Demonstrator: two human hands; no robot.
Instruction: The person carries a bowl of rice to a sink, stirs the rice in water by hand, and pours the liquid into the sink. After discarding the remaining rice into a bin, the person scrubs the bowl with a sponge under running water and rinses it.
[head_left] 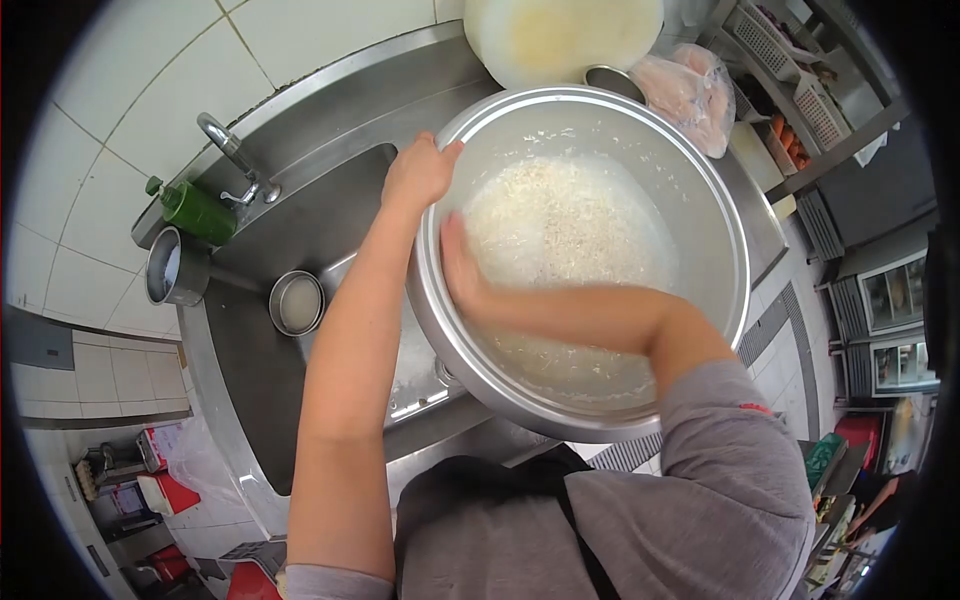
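Stretching across the left and middle of the view, the steel sink (240,400) took up the most room. At its right, overlapping its edge, was the large metal basin (703,225), round, so without a long axis. Behind it stood a pale round slab (565,35). The rice (575,225) lay inside the basin in cloudy water (648,235), spread mostly over the middle and far part. The left hand (418,175) was at the basin's left rim, thumb over the edge and fingers clamped on the metal. The right hand (462,270) reached across the interior to that same left side, just nearer the body, its fingers straight and close together, gripping nothing visible; blur hid whether they touched the wall. Most of the rice thus lay to the right of those fingers, and the right hand was the nearer one. Smaller things stood leftward: a steel pot (192,282) and a green bottle (200,213) at the sink's edge, then a small bowl (276,312) inside it.
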